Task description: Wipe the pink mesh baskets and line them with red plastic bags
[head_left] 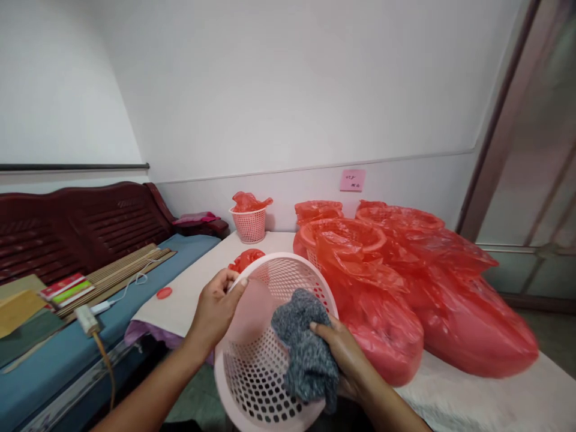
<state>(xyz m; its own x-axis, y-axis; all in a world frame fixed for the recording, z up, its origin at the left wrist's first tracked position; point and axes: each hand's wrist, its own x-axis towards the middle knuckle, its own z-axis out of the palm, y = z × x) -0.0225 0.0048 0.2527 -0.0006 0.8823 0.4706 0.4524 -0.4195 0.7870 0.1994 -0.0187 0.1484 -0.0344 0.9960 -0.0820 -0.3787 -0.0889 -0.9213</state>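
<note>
A pale pink perforated plastic basket (227,384) is tilted towards me, its open mouth facing the camera. My left hand (220,306) grips its upper left rim, thumb on the inside and fingers round the outside. In my right hand (344,354) is a bunched grey speckled cloth (303,342), held against the basket's right inner wall and rim. The thumb lies over the cloth; the other fingers are hidden behind it. Just behind the basket lies a crumpled red plastic bag (246,258).
Several baskets in red plastic bags (369,306) crowd the right of the cloth-covered table (189,288). A small pink basket (250,225) stands at the back, and a red disc (164,293) lies left. A power strip (87,320) rests on the blue-covered bench (184,252). A pink note (352,180) is on the wall.
</note>
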